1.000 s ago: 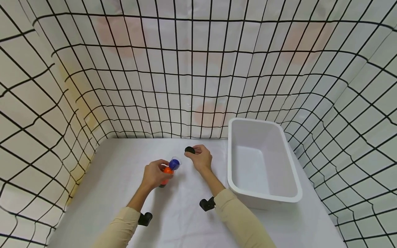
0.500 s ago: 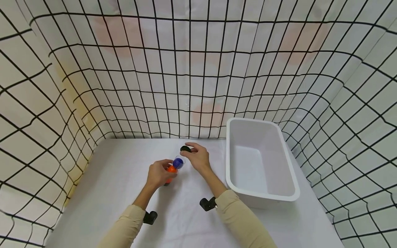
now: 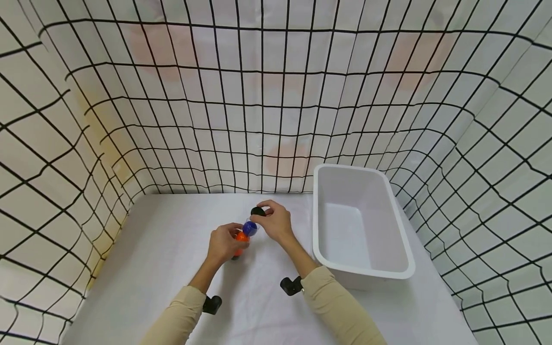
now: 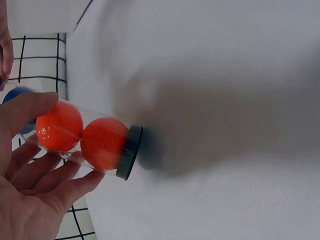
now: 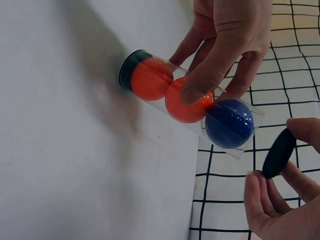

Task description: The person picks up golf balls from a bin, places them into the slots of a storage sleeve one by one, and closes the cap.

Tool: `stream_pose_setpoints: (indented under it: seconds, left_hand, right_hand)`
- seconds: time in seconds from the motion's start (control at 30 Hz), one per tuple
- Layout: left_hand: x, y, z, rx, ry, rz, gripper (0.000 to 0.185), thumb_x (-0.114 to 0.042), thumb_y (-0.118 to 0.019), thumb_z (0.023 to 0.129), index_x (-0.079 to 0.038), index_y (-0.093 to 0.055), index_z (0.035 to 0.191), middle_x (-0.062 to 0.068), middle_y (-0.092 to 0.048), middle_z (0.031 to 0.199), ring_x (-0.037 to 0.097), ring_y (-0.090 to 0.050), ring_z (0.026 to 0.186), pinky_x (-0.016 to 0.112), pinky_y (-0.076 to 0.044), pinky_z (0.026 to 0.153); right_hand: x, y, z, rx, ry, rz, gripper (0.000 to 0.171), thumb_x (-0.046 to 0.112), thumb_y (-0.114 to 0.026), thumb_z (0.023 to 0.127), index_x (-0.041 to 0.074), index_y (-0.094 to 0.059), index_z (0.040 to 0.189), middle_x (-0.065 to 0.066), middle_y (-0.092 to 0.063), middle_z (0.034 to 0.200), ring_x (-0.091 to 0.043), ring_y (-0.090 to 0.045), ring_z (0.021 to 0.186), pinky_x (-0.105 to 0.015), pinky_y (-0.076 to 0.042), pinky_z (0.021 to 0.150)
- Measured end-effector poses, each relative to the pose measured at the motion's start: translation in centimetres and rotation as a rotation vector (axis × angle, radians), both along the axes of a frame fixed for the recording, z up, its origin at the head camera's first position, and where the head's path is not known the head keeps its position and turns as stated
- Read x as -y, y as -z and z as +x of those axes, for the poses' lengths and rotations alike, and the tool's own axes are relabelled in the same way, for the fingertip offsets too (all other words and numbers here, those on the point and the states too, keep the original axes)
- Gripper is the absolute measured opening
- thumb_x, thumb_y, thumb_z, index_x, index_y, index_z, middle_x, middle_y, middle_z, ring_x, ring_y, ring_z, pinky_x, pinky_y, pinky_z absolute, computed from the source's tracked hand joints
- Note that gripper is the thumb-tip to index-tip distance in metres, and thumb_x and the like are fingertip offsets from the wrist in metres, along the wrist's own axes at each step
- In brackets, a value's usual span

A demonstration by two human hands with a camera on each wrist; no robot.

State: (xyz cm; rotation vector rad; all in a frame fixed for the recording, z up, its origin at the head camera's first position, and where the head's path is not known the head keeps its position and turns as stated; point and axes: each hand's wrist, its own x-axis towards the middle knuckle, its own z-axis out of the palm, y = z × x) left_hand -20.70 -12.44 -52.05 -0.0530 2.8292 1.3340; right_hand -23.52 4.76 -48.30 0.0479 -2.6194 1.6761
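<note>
My left hand (image 3: pixel 223 243) grips a clear plastic tube (image 5: pixel 192 110) tilted above the white table. The tube holds two orange balls (image 5: pixel 150 79) and a blue ball (image 5: pixel 229 124) at its open top, and has a black base cap (image 4: pixel 130 152). In the left wrist view my fingers (image 4: pixel 30 185) wrap the tube around the orange balls (image 4: pixel 102 144). My right hand (image 3: pixel 276 221) pinches a black lid (image 5: pixel 278 153) between thumb and fingers, just beside the tube's open end (image 3: pixel 250 227). The lid (image 3: pixel 257 211) is close to the tube's mouth but not touching it.
A white rectangular bin (image 3: pixel 361 225), empty, stands on the table to the right of my hands. Grid-patterned white curtains (image 3: pixel 258 105) enclose the table on three sides. Small black wrist camera mounts (image 3: pixel 291 286) show under both beige sleeves.
My right hand has brought the black lid left and down toward the tube's open end. My left hand has shifted the tube slightly right toward it.
</note>
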Motion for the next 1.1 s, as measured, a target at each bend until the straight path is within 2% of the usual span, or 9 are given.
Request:
stream_pose_setpoints:
  seconds: [0.13,0.4,0.57,0.77,0.9,1.0,1.1]
  left_hand:
    - [0.09,-0.16,0.12,0.003,0.0,0.008,0.045,-0.012,-0.088,0.073,-0.005,-0.074,0.115,0.017,-0.076,0.107,0.031,-0.072,0.097,0.045,-0.06,0.088]
    - [0.39,0.04,0.06,-0.03,0.026,-0.006,0.044,-0.013,-0.089,0.073,-0.005,-0.075,0.113,0.016,-0.077,0.104,0.03,-0.073,0.093,0.044,-0.061,0.085]
    - [0.48,-0.01,-0.03,-0.031,0.024,-0.005,0.043,-0.014,-0.089,0.073,-0.006,-0.075,0.113,0.015,-0.077,0.103,0.029,-0.072,0.093,0.043,-0.061,0.083]
    - [0.55,0.01,-0.12,-0.01,0.026,-0.012,0.044,-0.016,-0.089,0.074,-0.006,-0.075,0.115,0.014,-0.077,0.105,0.029,-0.072,0.095,0.042,-0.061,0.084]
    - [0.54,0.01,-0.13,-0.011,0.023,-0.006,0.044,-0.015,-0.088,0.074,-0.007,-0.075,0.115,0.015,-0.077,0.106,0.029,-0.072,0.095,0.043,-0.061,0.084]
    - [0.56,0.05,-0.1,-0.013,0.023,-0.003,0.043,-0.015,-0.089,0.074,-0.007,-0.075,0.114,0.015,-0.076,0.106,0.03,-0.072,0.095,0.043,-0.061,0.084]
    - [0.61,0.1,-0.09,-0.014,0.024,-0.001,0.043,-0.015,-0.089,0.074,-0.007,-0.075,0.114,0.015,-0.077,0.106,0.029,-0.072,0.094,0.042,-0.061,0.083]
  right_hand:
    - [0.09,-0.36,0.13,0.018,-0.01,-0.002,0.036,0.027,-0.085,0.079,0.017,-0.071,0.111,-0.011,-0.071,0.1,-0.025,-0.065,0.091,-0.032,-0.053,0.069]
    - [-0.18,-0.26,0.17,0.05,-0.025,-0.03,0.038,0.025,-0.088,0.077,0.013,-0.059,0.099,-0.008,-0.074,0.091,-0.019,-0.07,0.078,-0.029,-0.051,0.065]
    - [-0.34,-0.09,0.38,0.067,-0.073,-0.032,0.034,0.023,-0.088,0.078,0.009,-0.062,0.095,-0.007,-0.075,0.09,-0.017,-0.069,0.077,-0.028,-0.051,0.064]
    - [-0.23,0.31,0.51,0.064,-0.083,0.006,0.033,0.026,-0.088,0.078,0.009,-0.064,0.093,-0.006,-0.075,0.088,-0.017,-0.068,0.079,-0.028,-0.048,0.064]
    - [-0.08,0.49,0.54,0.072,-0.093,0.034,0.034,0.028,-0.087,0.079,0.01,-0.07,0.103,-0.008,-0.077,0.098,-0.02,-0.07,0.087,-0.03,-0.051,0.067]
    - [0.02,0.49,0.56,0.077,-0.113,0.063,0.043,0.029,-0.086,0.079,0.009,-0.074,0.115,-0.009,-0.077,0.107,-0.023,-0.07,0.094,-0.03,-0.053,0.07]
    - [0.07,0.5,0.53,0.086,-0.132,0.081,0.048,0.029,-0.086,0.079,0.007,-0.074,0.12,-0.01,-0.077,0.106,-0.023,-0.069,0.095,-0.03,-0.053,0.071]
